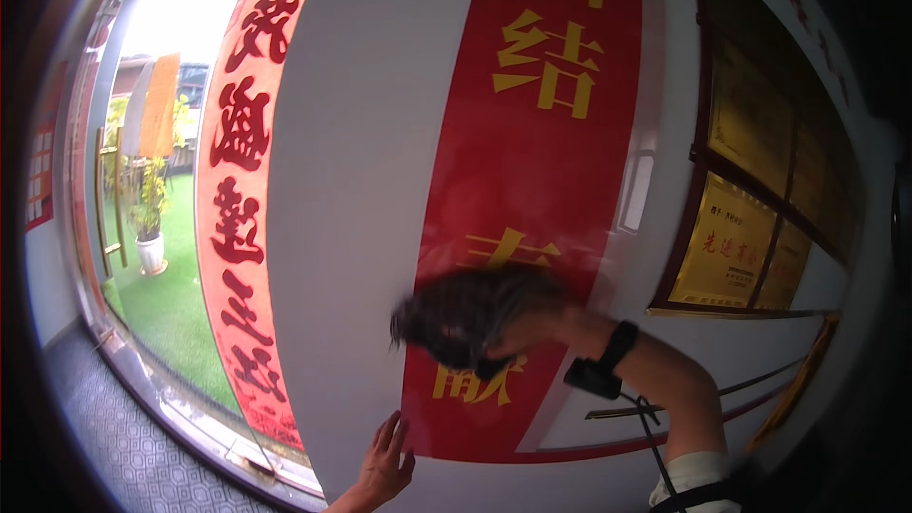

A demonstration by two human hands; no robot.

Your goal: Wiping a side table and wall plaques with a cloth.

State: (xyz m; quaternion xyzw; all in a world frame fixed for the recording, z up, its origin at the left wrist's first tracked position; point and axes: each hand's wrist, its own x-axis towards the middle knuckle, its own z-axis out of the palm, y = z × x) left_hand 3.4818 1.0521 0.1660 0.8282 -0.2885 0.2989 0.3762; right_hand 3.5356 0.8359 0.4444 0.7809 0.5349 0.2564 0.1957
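Note:
A dark grey cloth (449,310), blurred by motion, is bunched under my right hand (538,328) against a glossy red banner panel (531,164). The panel runs down a white wall (349,157) and bears large yellow characters, some of them covered by the cloth and hand. A black strap with a small dark device (595,377) circles my right wrist, and a cable hangs from it. My left hand (385,467) is bare, with its fingers spread near the panel's lower left edge. Whether its fingertips touch the wall cannot be told.
Left of the wall stands a glass door with a gold handle (114,199), a pink-red paper strip (231,178) with dark characters beside it. Outside, a white plant pot (151,254) stands on green turf. Framed gold plaques (723,242) hang at right. Patterned flooring (135,434) lies lower left.

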